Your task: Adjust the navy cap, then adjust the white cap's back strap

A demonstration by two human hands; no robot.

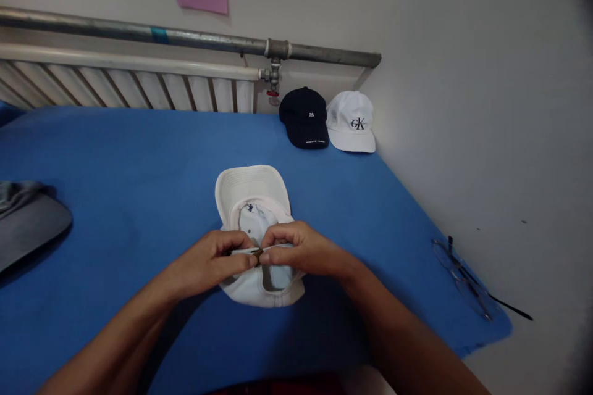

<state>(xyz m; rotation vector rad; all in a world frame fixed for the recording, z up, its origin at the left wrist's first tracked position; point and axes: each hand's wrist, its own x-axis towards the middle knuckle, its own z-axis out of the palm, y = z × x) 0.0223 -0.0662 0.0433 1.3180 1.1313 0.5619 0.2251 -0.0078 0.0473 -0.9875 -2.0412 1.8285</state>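
Observation:
A pale baseball cap [252, 188] lies upside down on the blue table, its brim pointing away from me and its inside showing. My left hand [210, 262] pinches the cap's back strap beside a small brass-coloured buckle [257, 254]. From the other side, my right hand [299, 251] pinches the strap close to the same buckle. Both sets of fingertips almost meet there and partly hide the strap. Below them, the cap's rear opening shows towards me.
A black cap [303, 114] and a white cap [351, 120] stand at the back right by the wall. A grey cap [30, 222] lies at the left edge. Eyeglasses [463, 274] rest at the right edge. A radiator [176, 87] and a pipe [208, 39] run behind the blue table [125, 197].

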